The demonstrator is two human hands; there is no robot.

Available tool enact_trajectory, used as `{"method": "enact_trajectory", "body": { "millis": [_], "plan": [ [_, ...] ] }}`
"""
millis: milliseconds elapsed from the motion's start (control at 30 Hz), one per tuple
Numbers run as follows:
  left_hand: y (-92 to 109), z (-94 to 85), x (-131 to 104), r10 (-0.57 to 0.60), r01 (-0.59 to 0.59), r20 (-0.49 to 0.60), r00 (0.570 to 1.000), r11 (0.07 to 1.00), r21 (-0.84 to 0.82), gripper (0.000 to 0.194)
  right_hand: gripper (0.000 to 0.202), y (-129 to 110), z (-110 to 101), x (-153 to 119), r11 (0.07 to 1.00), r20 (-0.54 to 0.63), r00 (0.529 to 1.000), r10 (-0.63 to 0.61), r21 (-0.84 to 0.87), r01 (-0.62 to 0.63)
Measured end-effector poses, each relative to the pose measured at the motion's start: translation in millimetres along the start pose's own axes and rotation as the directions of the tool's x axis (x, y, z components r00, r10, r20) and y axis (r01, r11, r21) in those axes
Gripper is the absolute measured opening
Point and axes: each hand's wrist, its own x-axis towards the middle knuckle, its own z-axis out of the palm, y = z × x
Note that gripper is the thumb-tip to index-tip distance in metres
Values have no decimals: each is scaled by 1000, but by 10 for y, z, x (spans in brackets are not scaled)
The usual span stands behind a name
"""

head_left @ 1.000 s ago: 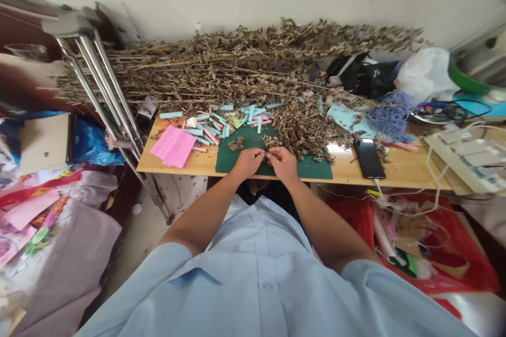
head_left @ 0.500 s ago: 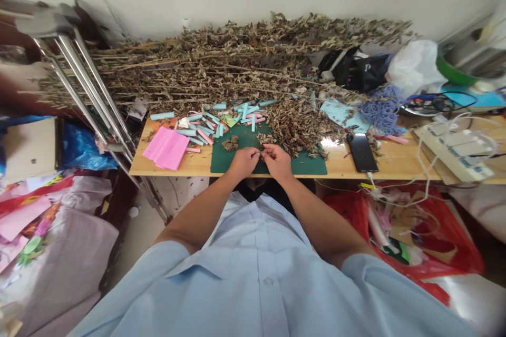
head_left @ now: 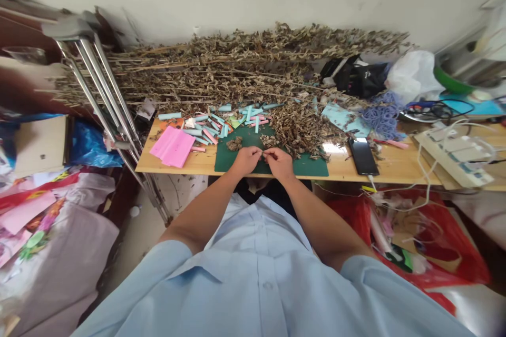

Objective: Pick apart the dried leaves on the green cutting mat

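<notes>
My left hand (head_left: 247,160) and my right hand (head_left: 279,162) meet over the front of a green cutting mat (head_left: 233,160). Both are closed in a pinch, fingertips nearly touching. Whatever is between the fingertips is too small to make out. Just beyond my left hand lies a small clump of dried leaves (head_left: 234,142) on the mat. A larger heap of loose dried leaves (head_left: 300,129) spreads behind my right hand and over the mat's far right part. Blue and pink paper rolls (head_left: 213,129) lie behind the mat on the left, beside folded pink paper sheets (head_left: 174,146).
Long dried plant stalks (head_left: 221,71) line the wall. Crutches (head_left: 100,84) lean at the table's left end. On the right are a phone (head_left: 362,155) with a cable, blue cord (head_left: 381,115) and a power strip (head_left: 454,155). A red bag (head_left: 470,253) sits below.
The view has shifted slightly, so the table's things sit a little lower and to the right at the left side. My hands keep their pinch over the mat, with only slight finger movement.
</notes>
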Motion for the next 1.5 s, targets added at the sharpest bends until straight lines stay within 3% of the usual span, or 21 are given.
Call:
{"method": "enact_trajectory", "body": {
  "millis": [100, 200, 533, 733, 967, 1133, 1233, 1300, 1400, 1500],
  "plan": [
    [3, -22, -21, 11, -8, 33, 999, 997, -82, 29, 13, -6, -1, -7, 992, -17, 996, -93, -82, 91],
    [18, -50, -35, 29, -27, 34, 999, 998, -60, 27, 13, -16, -8, -3, 985, -10, 989, -150, -89, 149],
    [35, -26, -25, -12, 12, -11, 1000, 997, -70, 28, 19, -106, -35, -28, 969, 29, 974, -225, -94, 227],
    [62, -6, -23, 51, -50, -21, 998, 998, 47, 26, 21, -96, -29, -65, 972, -10, 981, -195, -138, 192],
    [18, 35, -6, 117, -110, -32, 993, 980, 167, 24, 19, -50, 10, -94, 998, -51, 998, -49, -43, 47],
    [18, 15, -3, 53, -48, -56, 997, 995, 87, 25, 22, -103, -3, -66, 993, -105, 993, 60, 104, -49],
    [21, -1, -5, 7, -6, -30, 1000, 999, 38, 27, 24, -112, -17, -51, 987, -77, 992, 102, 131, -92],
    [21, -5, -8, 3, -2, -22, 1000, 1000, 26, 27, 20, -107, -22, -54, 996, -36, 998, 53, 68, -50],
    [26, -13, -15, 8, -8, 5, 1000, 1000, -26, 27, 14, -109, -26, -67, 993, 10, 994, -108, -50, 108],
    [51, -34, -28, 4, 1, 63, 998, 997, -82, 29, 15, -118, -28, -70, 974, -3, 979, -202, -108, 200]
  ]
}}
